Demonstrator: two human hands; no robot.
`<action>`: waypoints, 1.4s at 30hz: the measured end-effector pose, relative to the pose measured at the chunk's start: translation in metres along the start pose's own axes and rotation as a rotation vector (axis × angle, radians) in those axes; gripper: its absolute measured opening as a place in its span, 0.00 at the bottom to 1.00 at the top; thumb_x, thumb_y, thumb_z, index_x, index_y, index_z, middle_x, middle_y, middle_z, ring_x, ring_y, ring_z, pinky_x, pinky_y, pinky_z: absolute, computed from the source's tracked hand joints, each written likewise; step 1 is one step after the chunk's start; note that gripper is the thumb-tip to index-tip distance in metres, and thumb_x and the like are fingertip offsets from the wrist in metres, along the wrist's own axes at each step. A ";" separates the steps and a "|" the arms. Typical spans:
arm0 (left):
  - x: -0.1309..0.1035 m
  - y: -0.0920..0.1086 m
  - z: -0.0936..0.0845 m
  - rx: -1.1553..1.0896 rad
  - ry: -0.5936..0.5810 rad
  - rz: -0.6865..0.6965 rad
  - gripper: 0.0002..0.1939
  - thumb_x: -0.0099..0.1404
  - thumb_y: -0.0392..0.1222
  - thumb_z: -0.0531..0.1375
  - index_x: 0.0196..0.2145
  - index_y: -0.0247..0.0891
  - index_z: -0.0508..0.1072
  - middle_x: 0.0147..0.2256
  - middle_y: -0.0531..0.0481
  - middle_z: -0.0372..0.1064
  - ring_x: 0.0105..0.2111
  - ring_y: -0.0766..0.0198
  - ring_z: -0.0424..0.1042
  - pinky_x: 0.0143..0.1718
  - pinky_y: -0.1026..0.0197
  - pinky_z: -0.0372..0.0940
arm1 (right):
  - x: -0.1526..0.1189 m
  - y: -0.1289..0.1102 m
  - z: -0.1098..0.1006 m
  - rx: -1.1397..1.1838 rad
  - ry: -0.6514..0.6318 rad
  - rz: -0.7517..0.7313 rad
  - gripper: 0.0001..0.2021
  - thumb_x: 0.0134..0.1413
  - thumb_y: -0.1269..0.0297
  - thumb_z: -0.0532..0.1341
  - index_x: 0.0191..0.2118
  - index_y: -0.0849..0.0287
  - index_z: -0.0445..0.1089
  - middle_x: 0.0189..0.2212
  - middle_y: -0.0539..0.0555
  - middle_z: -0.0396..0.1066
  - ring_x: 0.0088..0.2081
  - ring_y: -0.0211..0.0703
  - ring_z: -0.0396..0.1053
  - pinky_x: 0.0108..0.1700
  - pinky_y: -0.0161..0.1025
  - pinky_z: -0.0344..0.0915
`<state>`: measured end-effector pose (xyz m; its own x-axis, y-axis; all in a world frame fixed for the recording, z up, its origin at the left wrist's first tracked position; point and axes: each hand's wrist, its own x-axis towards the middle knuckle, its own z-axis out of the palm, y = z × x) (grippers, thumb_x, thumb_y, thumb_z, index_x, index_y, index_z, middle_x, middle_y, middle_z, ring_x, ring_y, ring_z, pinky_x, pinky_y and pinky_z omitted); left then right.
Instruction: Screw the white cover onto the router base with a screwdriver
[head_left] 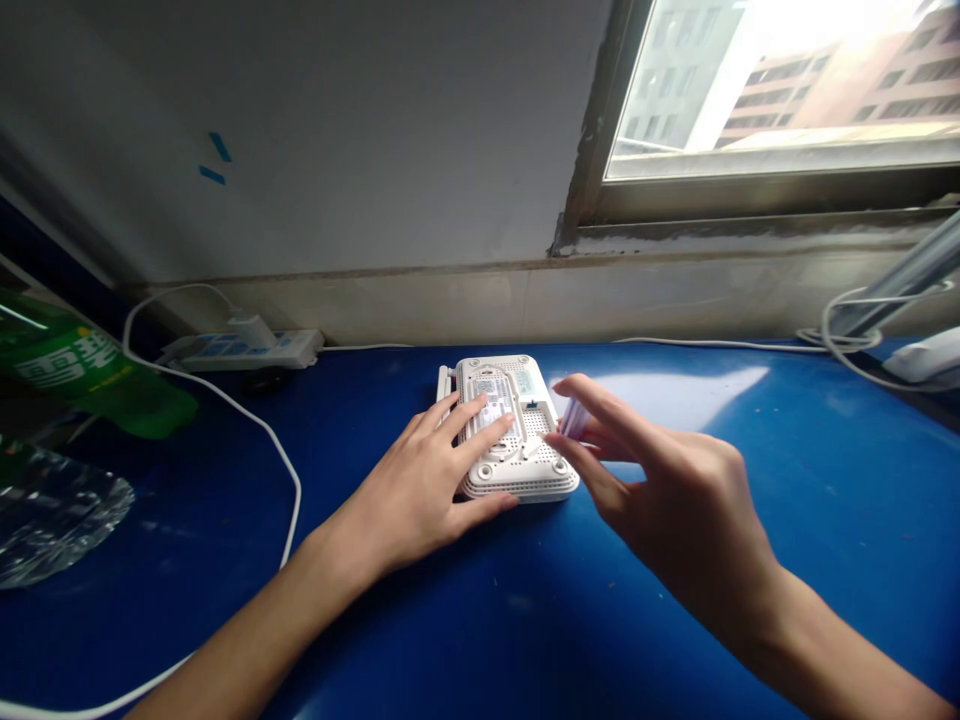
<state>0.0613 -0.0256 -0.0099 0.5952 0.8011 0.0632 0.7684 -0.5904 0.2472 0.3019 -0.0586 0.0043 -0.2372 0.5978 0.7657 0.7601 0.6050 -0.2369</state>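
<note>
A white router (pixel 541 470) lies upside down on the blue table, its vented underside, label and round feet showing. What looks like a folded antenna (pixel 444 380) runs along its left side. My left hand (pixel 420 470) rests on the router with fingers spread over the label and the thumb along the near edge. Just right of the router, my right hand (pixel 675 480) pinches a small white cover (pixel 575 418) between thumb and fingers, tilted on edge. Fingers hide part of this cover. Beside it, a recessed compartment (pixel 535 420) in the router's underside is uncovered.
A power strip (pixel 292 348) with a white plug stands by the wall at the back left. Its white cable (pixel 289 470) curves along the table's left. A green-labelled bottle (pixel 82 370) lies at far left. More cable (pixel 844 335) coils at right below the window.
</note>
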 end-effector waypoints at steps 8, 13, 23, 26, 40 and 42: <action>0.001 -0.001 -0.001 -0.006 -0.021 -0.002 0.41 0.72 0.68 0.59 0.75 0.52 0.58 0.76 0.43 0.48 0.75 0.35 0.48 0.72 0.32 0.54 | 0.008 0.014 -0.006 0.257 -0.172 -0.012 0.20 0.68 0.71 0.65 0.63 0.56 0.71 0.50 0.57 0.83 0.43 0.48 0.83 0.46 0.41 0.80; 0.000 -0.001 -0.001 -0.002 -0.032 -0.011 0.41 0.72 0.68 0.59 0.75 0.54 0.56 0.76 0.44 0.47 0.75 0.35 0.48 0.72 0.32 0.53 | 0.011 0.028 -0.008 0.431 -0.197 0.018 0.20 0.67 0.73 0.66 0.61 0.54 0.73 0.46 0.54 0.84 0.42 0.44 0.84 0.46 0.38 0.81; 0.000 -0.001 0.001 0.009 -0.008 -0.002 0.40 0.72 0.68 0.59 0.75 0.53 0.57 0.76 0.43 0.49 0.75 0.35 0.49 0.72 0.33 0.53 | 0.002 0.000 -0.003 0.018 0.051 -0.069 0.15 0.64 0.73 0.69 0.55 0.59 0.77 0.42 0.55 0.85 0.33 0.45 0.84 0.38 0.36 0.80; 0.000 -0.001 0.001 0.007 -0.004 -0.002 0.41 0.72 0.68 0.59 0.75 0.53 0.57 0.76 0.43 0.49 0.74 0.35 0.49 0.72 0.33 0.53 | -0.002 -0.009 0.000 -0.068 0.112 -0.066 0.16 0.65 0.74 0.68 0.56 0.61 0.76 0.44 0.56 0.85 0.35 0.44 0.84 0.41 0.35 0.79; 0.001 -0.001 -0.001 0.007 -0.036 -0.010 0.41 0.72 0.69 0.58 0.75 0.53 0.56 0.76 0.43 0.47 0.75 0.36 0.47 0.73 0.33 0.52 | 0.012 0.027 -0.008 0.463 -0.171 -0.052 0.20 0.65 0.75 0.66 0.60 0.52 0.76 0.46 0.52 0.84 0.41 0.43 0.84 0.46 0.35 0.80; 0.001 -0.001 -0.001 0.010 -0.033 -0.012 0.41 0.72 0.69 0.58 0.75 0.53 0.56 0.76 0.43 0.47 0.75 0.37 0.48 0.73 0.33 0.52 | 0.011 0.025 -0.008 0.434 -0.128 -0.054 0.20 0.64 0.75 0.68 0.58 0.53 0.77 0.44 0.52 0.85 0.39 0.43 0.85 0.45 0.35 0.80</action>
<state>0.0609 -0.0240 -0.0093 0.5935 0.8043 0.0285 0.7774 -0.5821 0.2383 0.3233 -0.0406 0.0117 -0.3631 0.6030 0.7103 0.4271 0.7852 -0.4483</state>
